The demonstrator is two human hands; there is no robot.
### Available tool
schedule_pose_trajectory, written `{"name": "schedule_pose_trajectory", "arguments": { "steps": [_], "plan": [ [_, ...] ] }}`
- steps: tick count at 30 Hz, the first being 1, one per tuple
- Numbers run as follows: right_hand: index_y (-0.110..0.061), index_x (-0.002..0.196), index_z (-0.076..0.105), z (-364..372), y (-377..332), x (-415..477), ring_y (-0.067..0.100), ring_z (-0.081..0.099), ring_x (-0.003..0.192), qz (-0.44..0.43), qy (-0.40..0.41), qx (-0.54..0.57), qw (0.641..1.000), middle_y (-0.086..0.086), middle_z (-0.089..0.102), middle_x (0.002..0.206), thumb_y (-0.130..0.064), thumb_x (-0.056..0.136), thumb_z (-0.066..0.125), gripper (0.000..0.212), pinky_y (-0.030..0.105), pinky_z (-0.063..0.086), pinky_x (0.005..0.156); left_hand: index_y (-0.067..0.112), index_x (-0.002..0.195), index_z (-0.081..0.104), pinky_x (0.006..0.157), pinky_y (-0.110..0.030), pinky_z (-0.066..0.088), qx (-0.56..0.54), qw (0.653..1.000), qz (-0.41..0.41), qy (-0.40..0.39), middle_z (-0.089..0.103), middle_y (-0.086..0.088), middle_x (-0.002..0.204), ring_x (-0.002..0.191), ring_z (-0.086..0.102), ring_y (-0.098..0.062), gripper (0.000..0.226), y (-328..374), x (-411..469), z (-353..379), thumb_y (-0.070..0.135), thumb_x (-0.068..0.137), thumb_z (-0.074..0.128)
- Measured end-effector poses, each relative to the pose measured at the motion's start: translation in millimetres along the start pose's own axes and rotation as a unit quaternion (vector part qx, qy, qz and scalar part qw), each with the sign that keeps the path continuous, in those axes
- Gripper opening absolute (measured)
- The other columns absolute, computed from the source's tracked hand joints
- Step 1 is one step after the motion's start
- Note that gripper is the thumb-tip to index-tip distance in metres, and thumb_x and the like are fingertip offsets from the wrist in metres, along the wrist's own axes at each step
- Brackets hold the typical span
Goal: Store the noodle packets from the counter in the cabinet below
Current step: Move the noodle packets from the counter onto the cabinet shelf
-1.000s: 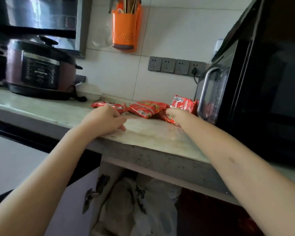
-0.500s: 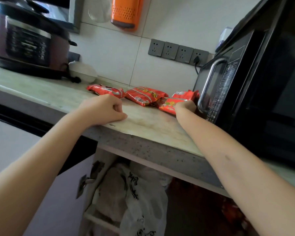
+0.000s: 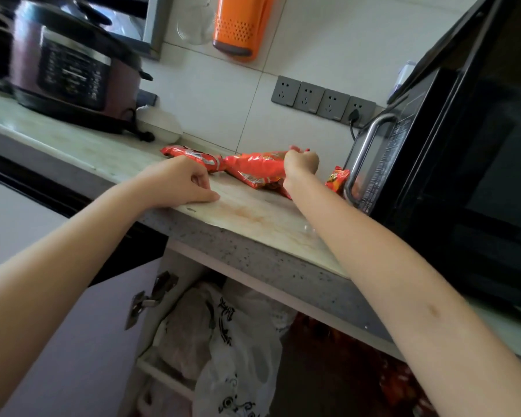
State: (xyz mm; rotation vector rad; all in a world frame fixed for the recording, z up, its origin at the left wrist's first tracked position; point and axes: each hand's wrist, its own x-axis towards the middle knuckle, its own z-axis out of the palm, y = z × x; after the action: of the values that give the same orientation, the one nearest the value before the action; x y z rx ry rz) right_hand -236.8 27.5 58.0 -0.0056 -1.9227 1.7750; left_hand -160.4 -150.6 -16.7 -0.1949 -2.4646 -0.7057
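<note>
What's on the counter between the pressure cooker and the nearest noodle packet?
In the head view, a white bowl sits between the pressure cooker and the leftmost noodle packet, with the cooker's black cord beside it.

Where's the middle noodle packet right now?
In the head view, the middle noodle packet sits toward the back of the counter, gripped by the right hand, between the left packet and the microwave.
</note>
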Motion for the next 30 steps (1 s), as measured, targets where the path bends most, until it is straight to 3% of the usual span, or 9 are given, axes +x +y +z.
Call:
{"name": "schedule_pose_trajectory", "arguments": {
  "steps": [5, 9, 13, 15, 19, 22, 25, 27, 30],
  "plan": [
    [-0.017, 0.073, 0.05, -10.5, -28.8, -17.9, 0.025, 0.058, 0.105, 0.05, -0.102, 0.157, 0.981, 0.005, 0.058, 0.092, 0.005, 0.093, 0.041, 0.031, 0.043, 0.05, 0.094, 0.019, 0.086, 0.067, 0.076, -0.031, 0.042, -0.127, 0.99, -0.054, -0.035, 0.071, 0.003, 0.084, 0.088, 0.064, -0.016, 0.078, 12.4, -8.2, -8.4, 0.076, 0.083, 0.015],
    [-0.016, 0.081, 0.048, -26.8, -29.3, -34.3, 0.015, 0.054, 0.073, 0.028, -0.274, 0.193, 0.942, 0.007, 0.053, 0.085, 0.004, 0.096, 0.046, 0.025, 0.024, 0.054, 0.047, 0.009, 0.116, 0.06, 0.082, -0.029, 0.047, -0.342, 0.921, -0.134, -0.132, 0.074, -0.014, 0.093, 0.097, 0.068, -0.021, 0.12, 19.8, -11.9, -27.1, 0.092, 0.059, -0.007],
    [-0.018, 0.082, 0.049, -18.5, -20.3, -36.1, 0.012, 0.055, 0.063, 0.004, -0.328, 0.124, 0.937, 0.004, 0.054, 0.081, -0.002, 0.096, 0.049, 0.022, 0.021, 0.051, 0.041, 0.01, 0.108, 0.065, 0.111, -0.044, 0.029, -0.514, 0.831, -0.171, -0.127, 0.072, -0.017, 0.105, 0.111, 0.062, -0.03, 0.118, 12.3, -12.9, -43.5, 0.091, 0.061, -0.008],
    [-0.019, 0.086, 0.05, -13.3, -12.8, -34.8, 0.011, 0.058, 0.063, -0.003, -0.377, 0.059, 0.924, 0.003, 0.058, 0.083, -0.006, 0.097, 0.049, 0.018, 0.023, 0.054, 0.046, 0.009, 0.102, 0.062, 0.112, -0.05, 0.018, -0.597, 0.772, -0.197, -0.094, 0.069, -0.018, 0.109, 0.107, 0.061, -0.033, 0.104, 6.0, -10.3, -48.3, 0.089, 0.068, 0.005],
    [-0.019, 0.096, 0.044, -0.9, 2.0, -20.0, 0.017, 0.059, 0.072, 0.0, -0.393, 0.026, 0.919, 0.005, 0.063, 0.095, -0.018, 0.102, 0.041, 0.006, 0.03, 0.052, 0.063, 0.013, 0.11, 0.053, 0.11, -0.053, 0.028, -0.625, 0.724, -0.293, 0.007, 0.063, -0.006, 0.107, 0.083, 0.06, -0.025, 0.027, -4.6, -2.8, -51.9, 0.03, 0.089, 0.052],
    [-0.018, 0.106, 0.044, 10.0, 12.9, -2.6, 0.017, 0.055, 0.077, -0.115, -0.324, -0.187, 0.92, 0.009, 0.063, 0.106, -0.011, 0.097, 0.043, 0.011, 0.03, 0.047, 0.064, 0.018, 0.118, 0.051, 0.105, -0.054, 0.036, -0.643, 0.691, -0.312, 0.107, 0.061, -0.004, 0.11, 0.093, 0.061, -0.023, 0.031, -16.8, 1.2, -52.8, 0.022, 0.088, 0.055],
    [-0.015, 0.121, 0.049, 28.2, 18.9, -0.8, 0.018, 0.05, 0.097, -0.196, -0.401, -0.419, 0.791, 0.002, 0.052, 0.111, -0.004, 0.092, 0.04, 0.033, 0.03, 0.048, 0.071, 0.01, 0.119, 0.049, 0.09, -0.044, 0.051, -0.474, 0.803, -0.299, 0.204, 0.058, -0.014, 0.118, 0.097, 0.06, -0.03, 0.045, -36.3, -0.5, -46.9, 0.019, 0.08, 0.07],
    [-0.014, 0.131, 0.045, 51.3, 21.6, -8.0, 0.019, 0.047, 0.097, -0.239, -0.413, -0.502, 0.721, -0.002, 0.047, 0.105, 0.004, 0.09, 0.037, 0.046, 0.03, 0.048, 0.073, -0.001, 0.132, 0.04, 0.057, -0.02, 0.053, -0.419, 0.833, -0.312, 0.182, 0.05, -0.011, 0.112, 0.081, 0.056, -0.021, 0.057, -44.4, 2.5, -43.0, 0.014, 0.084, 0.067],
    [-0.025, 0.136, 0.045, 93.6, 33.4, -6.4, 0.028, 0.051, 0.11, -0.324, -0.376, -0.609, 0.619, 0.009, 0.041, 0.124, 0.003, 0.088, 0.039, 0.056, 0.037, 0.046, 0.092, 0.001, 0.135, 0.032, 0.067, -0.02, 0.038, -0.248, 0.889, -0.327, 0.203, 0.05, -0.01, 0.121, 0.111, 0.054, -0.027, 0.066, -40.0, -1.5, -44.9, 0.031, 0.086, 0.065]
  ]
}}
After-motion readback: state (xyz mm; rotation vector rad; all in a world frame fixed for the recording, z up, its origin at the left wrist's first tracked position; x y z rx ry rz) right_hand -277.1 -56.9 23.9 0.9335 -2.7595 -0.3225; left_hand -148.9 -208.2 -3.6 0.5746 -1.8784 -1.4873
